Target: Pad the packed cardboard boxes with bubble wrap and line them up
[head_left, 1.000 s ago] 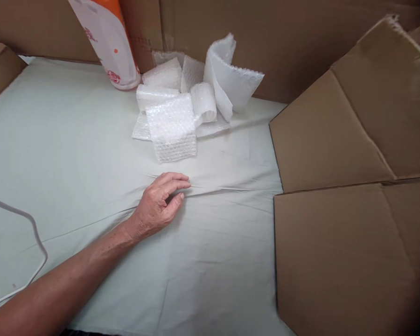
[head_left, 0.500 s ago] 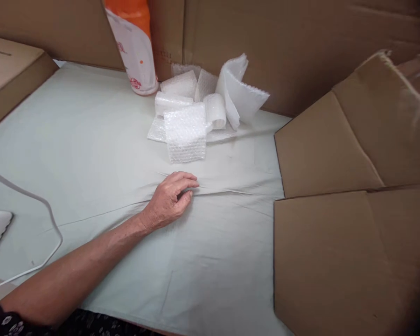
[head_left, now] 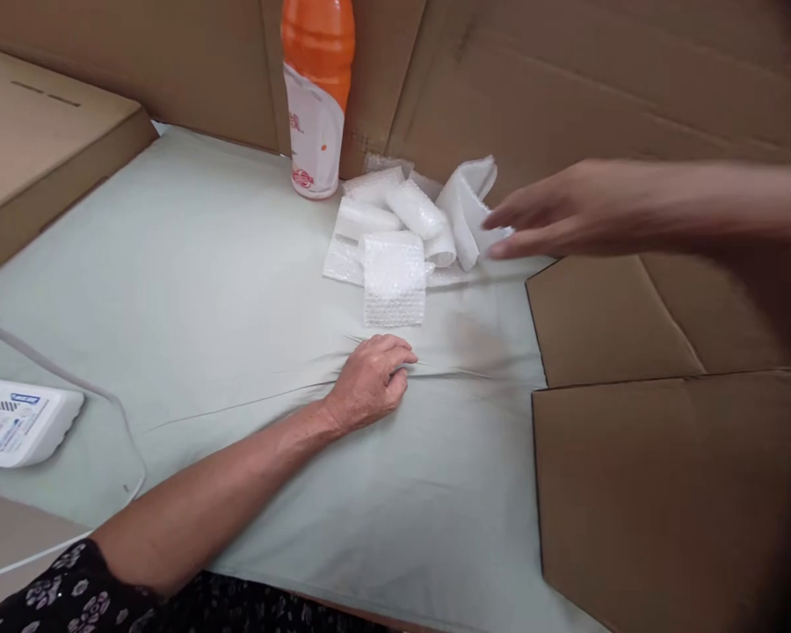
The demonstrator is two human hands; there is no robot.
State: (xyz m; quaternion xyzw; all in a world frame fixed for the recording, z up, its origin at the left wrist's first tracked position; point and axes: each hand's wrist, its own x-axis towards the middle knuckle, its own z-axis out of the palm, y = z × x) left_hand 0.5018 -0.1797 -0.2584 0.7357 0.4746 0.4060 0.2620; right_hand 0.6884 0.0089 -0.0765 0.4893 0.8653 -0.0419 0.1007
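My left hand rests on the pale cloth with its fingers loosely bent and the thumb apart, holding nothing. Just beyond it lies a heap of bubble wrap pieces, some flat and some rolled. One rolled piece of bubble wrap sits on top of the heap. From the right, my right hand hangs in the air, somewhat blurred. Its fingers are apart beside the folded white sheet at the heap's right end, and I see nothing in them. Whether it touches the sheet I cannot tell.
An orange-and-white bottle stands behind the heap, against a cardboard wall. Cardboard box flaps spread at the right. At the left are a closed carton, a white labelled device and a cable.
My right hand has come into view from the right. A rolled piece of bubble wrap now lies on the heap. My view has shifted left, while my left hand stays on the cloth.
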